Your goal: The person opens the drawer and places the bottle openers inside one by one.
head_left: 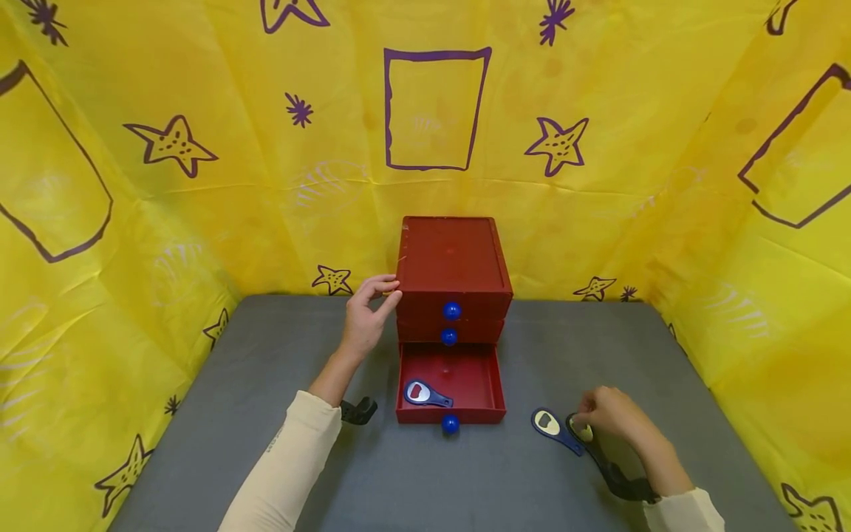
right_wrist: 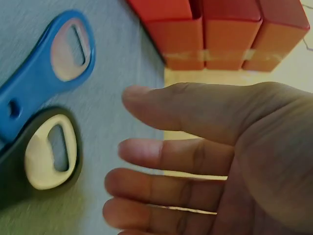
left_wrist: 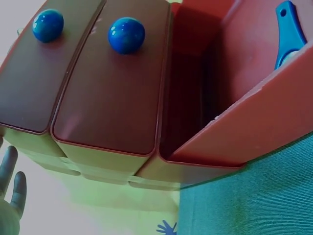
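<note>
A red drawer unit (head_left: 453, 255) with blue round knobs stands at the back, its bottom drawer (head_left: 475, 373) pulled out. In that drawer lies a blue bottle opener (head_left: 439, 400). My left hand (head_left: 364, 321) is at the unit's upper left side, fingertips at its edge; only part of it shows in the left wrist view. On the table to the right, a second blue bottle opener (head_left: 565, 437) lies beside a black bottle opener (right_wrist: 73, 171). Over the black one is my right hand (head_left: 618, 415). In the right wrist view its extended fingers (right_wrist: 190, 156) stand apart from both openers.
The grey table (head_left: 299, 458) carries the unit near its back edge. Yellow cloth (head_left: 439, 199) with purple drawings hangs behind and on both sides. The two upper drawers, with knobs (head_left: 452, 311), are closed.
</note>
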The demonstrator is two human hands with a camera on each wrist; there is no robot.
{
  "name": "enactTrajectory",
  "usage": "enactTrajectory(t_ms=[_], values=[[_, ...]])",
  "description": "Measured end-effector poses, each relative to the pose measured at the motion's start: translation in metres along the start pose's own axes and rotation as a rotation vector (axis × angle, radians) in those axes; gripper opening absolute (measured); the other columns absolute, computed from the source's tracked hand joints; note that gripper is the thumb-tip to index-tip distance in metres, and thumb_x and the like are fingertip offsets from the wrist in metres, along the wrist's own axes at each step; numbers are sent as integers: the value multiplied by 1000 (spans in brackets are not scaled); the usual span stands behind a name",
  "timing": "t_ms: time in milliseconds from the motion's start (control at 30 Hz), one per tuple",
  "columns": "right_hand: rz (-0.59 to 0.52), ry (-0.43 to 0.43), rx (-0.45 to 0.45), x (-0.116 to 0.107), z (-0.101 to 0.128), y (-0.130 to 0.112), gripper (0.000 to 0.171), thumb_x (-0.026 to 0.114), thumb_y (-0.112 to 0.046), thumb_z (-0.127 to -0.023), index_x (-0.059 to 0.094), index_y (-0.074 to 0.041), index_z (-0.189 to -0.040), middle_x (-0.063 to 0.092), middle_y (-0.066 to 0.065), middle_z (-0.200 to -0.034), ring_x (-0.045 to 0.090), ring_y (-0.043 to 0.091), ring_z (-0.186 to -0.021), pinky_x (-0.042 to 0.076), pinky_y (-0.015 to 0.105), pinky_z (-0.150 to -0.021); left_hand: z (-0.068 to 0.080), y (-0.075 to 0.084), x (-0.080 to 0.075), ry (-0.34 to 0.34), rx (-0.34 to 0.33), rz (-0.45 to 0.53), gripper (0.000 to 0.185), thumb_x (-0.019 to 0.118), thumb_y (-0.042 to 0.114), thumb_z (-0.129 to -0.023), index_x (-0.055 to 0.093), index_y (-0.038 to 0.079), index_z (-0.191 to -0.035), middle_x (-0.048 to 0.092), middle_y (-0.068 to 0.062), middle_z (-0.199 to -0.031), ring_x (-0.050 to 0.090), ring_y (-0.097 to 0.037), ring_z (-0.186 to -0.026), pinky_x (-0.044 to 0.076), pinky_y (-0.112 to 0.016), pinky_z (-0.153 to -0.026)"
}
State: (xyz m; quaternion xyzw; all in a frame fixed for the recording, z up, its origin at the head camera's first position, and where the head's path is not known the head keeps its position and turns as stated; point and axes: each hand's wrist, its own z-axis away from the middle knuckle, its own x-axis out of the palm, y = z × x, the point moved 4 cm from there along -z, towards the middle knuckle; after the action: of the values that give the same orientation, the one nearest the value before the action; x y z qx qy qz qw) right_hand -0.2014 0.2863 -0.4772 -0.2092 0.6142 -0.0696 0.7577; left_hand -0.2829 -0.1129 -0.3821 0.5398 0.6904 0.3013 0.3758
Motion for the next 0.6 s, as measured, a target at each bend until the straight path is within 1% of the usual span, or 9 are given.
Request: enactTrajectory(t_ms=[133, 200, 233, 333, 400, 433, 533, 600], values=[[18, -43, 79, 4, 8, 12, 25, 81, -21, -72, 61, -10, -64, 56, -3, -61, 47, 14, -59, 38, 30, -55, 0, 2, 0, -8, -10, -11, 22, 66, 2, -90, 67, -8, -109, 62, -25, -121, 57, -33, -113, 43, -13, -92], [19, -82, 114, 7, 12, 17, 26, 83, -22, -70, 60, -10, -63, 55, -3, -60, 46, 14, -59, 38, 30, -55, 0, 3, -1, -12, -14, -23, 22, 66, 3, -90, 67, -7, -110, 62, -24, -122, 57, -33, -112, 44, -16, -93], [15, -102, 125, 8, 14, 19, 27, 84, -22, -68, 60, -10, -62, 54, -3, -60, 46, 14, -59, 38, 30, -55, 0, 4, -1, -13, -12, -30, 22, 66, 3, -90, 67, -7, -110, 62, -24, -122, 58, -33, -112, 45, -19, -94], [7, -159, 144, 14, 20, 23, 30, 86, -21, -66, 59, -10, -60, 51, -3, -59, 44, 15, -59, 36, 30, -54, 0, 5, 0, -19, 3, -38, 23, 66, 4, -91, 67, -7, -111, 62, -25, -121, 57, -34, -113, 48, -37, -98], [-7, -178, 148, 19, 23, 26, 32, 87, -20, -63, 57, -9, -58, 49, -3, -58, 43, 15, -58, 34, 29, -54, 0, 3, 0, -24, 2, -35, 22, 65, 4, -91, 68, -6, -111, 62, -24, -121, 56, -34, -115, 46, -48, -100], [-14, -184, 154, 21, 25, 27, 33, 87, -20, -63, 56, -9, -58, 48, -3, -57, 42, 15, -58, 33, 29, -54, -1, 1, 0, -26, -2, -31, 22, 65, 3, -91, 69, -6, -111, 62, -24, -121, 55, -35, -116, 45, -52, -100], [-28, -177, 182, 26, 29, 29, 37, 88, -19, -62, 53, -9, -57, 43, -3, -57, 40, 15, -57, 31, 28, -53, -2, -15, 1, -22, 19, -24, 22, 67, 7, -91, 70, -1, -111, 63, -19, -121, 56, -30, -116, 44, -55, -99], [-28, -160, 199, 28, 31, 29, 39, 88, -18, -62, 50, -10, -56, 41, -3, -57, 39, 15, -57, 30, 28, -53, -3, -24, 2, -15, 31, -22, 21, 67, 9, -91, 71, 1, -110, 64, -16, -121, 56, -27, -116, 45, -55, -98]])
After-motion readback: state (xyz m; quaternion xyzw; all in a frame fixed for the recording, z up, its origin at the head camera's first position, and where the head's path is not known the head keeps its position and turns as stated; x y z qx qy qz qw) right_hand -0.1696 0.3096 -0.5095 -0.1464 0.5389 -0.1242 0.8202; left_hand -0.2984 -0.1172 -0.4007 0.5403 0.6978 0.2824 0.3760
